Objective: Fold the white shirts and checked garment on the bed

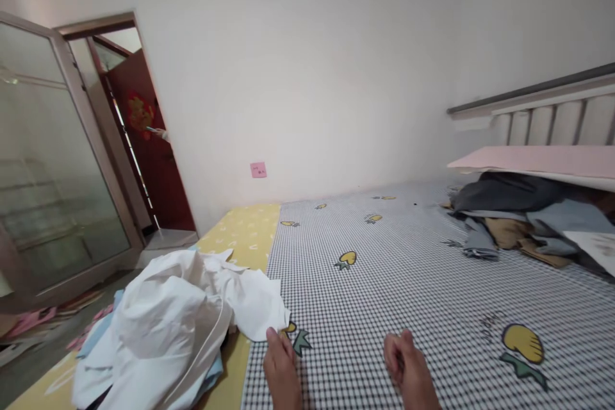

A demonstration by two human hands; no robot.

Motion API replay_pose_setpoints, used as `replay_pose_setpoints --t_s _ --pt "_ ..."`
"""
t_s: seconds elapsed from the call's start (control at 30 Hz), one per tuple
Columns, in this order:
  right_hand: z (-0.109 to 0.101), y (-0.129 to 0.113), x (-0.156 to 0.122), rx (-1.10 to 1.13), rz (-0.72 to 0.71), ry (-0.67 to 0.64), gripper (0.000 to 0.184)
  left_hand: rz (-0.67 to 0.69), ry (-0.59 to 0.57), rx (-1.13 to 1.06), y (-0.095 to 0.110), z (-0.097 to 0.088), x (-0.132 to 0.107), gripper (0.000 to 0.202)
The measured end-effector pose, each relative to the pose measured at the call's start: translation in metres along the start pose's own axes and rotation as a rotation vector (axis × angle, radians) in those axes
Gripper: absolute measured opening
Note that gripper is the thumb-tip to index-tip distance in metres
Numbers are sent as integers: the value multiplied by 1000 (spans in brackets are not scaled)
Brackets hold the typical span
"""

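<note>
My left hand (282,368) is at the bottom middle, thumb upward and fingers curled in, with nothing visible in it. Just beyond its thumb lies the edge of a crumpled white garment (163,314), heaped over light blue cloth (214,371). To the right, my right hand (407,364) makes a loose fist with its thumb on top, and no object shows in it. Both hands are over a black-and-white checked bed sheet (355,314) printed with yellow pineapples, apart from each other.
Folded dark, grey and brown clothes (509,205) sit at the right under a pink board (538,159). A yellow cloth (250,230) borders the sheet's left side. A pink note (258,170) is on the wall. At the left, another person's hand (161,133) shows in the doorway.
</note>
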State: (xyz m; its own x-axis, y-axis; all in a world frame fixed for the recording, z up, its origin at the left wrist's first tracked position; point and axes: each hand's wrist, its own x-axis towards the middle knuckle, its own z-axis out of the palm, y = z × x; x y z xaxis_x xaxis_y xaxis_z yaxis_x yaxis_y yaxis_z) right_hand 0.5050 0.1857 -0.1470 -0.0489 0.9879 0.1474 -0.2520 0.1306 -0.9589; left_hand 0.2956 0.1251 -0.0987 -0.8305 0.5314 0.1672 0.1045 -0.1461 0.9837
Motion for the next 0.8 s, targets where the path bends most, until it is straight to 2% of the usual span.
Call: replay_pose_setpoints --t_s 0.07,0.13,0.23,0.47,0.63,0.8 --pt "6 8 13 0 42 16 73 -178 54 -136 -17 14 8 70" --pt "7 21 16 20 97 15 72 -283 40 -192 -37 19 8 71" --pt "2 38 15 60 117 34 71 -228 -90 -129 -54 21 3 72" --pt "-1 41 18 60 51 65 70 -37 -230 -12 -39 37 -3 72" --pt "1 37 17 1 3 76 71 -120 -134 -175 -42 36 -4 70" --pt "0 36 14 -67 -46 73 69 -44 -147 -98 -42 34 -8 70"
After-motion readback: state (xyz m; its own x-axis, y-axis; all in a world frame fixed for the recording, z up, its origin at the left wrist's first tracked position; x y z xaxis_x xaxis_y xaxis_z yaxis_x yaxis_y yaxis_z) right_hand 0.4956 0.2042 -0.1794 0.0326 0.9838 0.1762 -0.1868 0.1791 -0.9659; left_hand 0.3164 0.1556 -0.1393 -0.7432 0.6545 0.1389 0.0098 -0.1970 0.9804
